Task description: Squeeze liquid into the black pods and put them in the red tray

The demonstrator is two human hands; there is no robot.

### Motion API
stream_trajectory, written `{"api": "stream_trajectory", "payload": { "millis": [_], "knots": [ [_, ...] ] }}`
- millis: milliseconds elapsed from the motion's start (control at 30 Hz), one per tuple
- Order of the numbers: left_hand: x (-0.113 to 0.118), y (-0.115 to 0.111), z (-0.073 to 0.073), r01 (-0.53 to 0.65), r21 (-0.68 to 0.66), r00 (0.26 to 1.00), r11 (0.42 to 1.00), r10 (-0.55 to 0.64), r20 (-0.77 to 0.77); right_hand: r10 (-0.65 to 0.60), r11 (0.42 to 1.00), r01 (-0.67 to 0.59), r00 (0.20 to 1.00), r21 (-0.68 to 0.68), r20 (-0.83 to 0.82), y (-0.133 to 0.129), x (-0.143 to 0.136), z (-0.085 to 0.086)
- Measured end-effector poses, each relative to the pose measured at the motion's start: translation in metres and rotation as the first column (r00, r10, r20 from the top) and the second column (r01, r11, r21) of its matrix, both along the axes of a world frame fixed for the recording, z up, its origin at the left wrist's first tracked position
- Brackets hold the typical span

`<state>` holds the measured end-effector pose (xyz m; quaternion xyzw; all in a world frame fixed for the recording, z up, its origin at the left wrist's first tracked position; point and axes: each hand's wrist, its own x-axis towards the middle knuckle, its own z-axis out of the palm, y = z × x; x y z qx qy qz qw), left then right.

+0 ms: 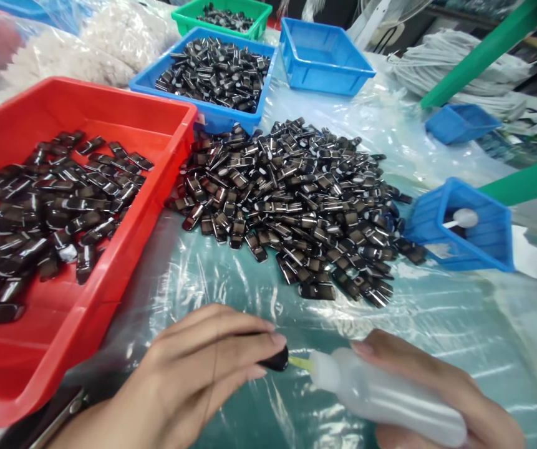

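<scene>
Low in the head view, my left hand point(203, 368) pinches a small black glossy piece point(276, 358), whose rounded end shows past the fingertips. My right hand point(441, 386) is wrapped round a translucent white squeeze bottle point(390, 393) lying nearly level. The bottle's thin yellowish tip point(300, 363) points left and meets, or almost meets, the end of the black piece. Behind both hands spreads a large pile of similar dark pieces point(296, 199) on the plastic-covered green table point(193, 280).
A red tray point(128, 243) with dark pieces stands at left. Behind are a filled blue tray point(268, 87), a green tray point(263, 19) and another blue bin point(328, 78). At right, a small blue bin point(459, 249) holds a white object, near green bars point(483, 56).
</scene>
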<state>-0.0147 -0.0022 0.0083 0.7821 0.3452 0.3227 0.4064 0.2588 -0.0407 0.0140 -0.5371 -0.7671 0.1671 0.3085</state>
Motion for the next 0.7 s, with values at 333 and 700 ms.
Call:
{"api": "stream_trajectory", "payload": {
  "millis": [333,700],
  "knots": [
    [-0.001,-0.003,0.000,-0.055,0.004,0.998,0.998,0.055,0.003,-0.038,0.999,0.035,0.995,0.035,0.095,0.001,0.004,-0.001],
    [0.001,-0.003,0.001,-0.034,0.025,0.999,0.999,0.033,0.043,-0.004,0.998,0.002,1.000,-0.055,-0.030,0.007,0.001,-0.002]
  ]
}}
